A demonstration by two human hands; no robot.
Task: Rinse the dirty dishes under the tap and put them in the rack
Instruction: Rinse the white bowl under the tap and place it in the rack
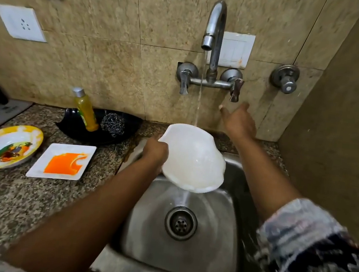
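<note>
Nearest: two forearms reach in over the steel sink (224, 251), right one w/ a patterned sleeve (309, 244) pushed up. Drain (181, 223) sits mid-basin, wet.

Left hand (155, 152): grip clamped on the left rim of a white bowl (193, 159), fingers curled round the edge. Bowl is held above the sink, tilted, approx under the tap (214, 26). Thin stream of water (200, 89) falls onto the bowl's far rim; water spills off its near edge down toward the drain.

Right hand (239, 120): grip apart, fingers spread & relaxed, holding nothing, just below the right tap handle (235, 89), not touching it. Left tap handle (184, 81) is clear of both hands.

Worktop (34, 198), left of sink: square white plate (61, 161) w/ orange smear, near; further left a round yellow-rimmed plate (6, 147) w/ food residue. Far side: black dish (99, 126) holding a yellow soap bottle (86, 110), leaning, & a steel scrubber (113, 124) beside it.

No rack in view.
</note>
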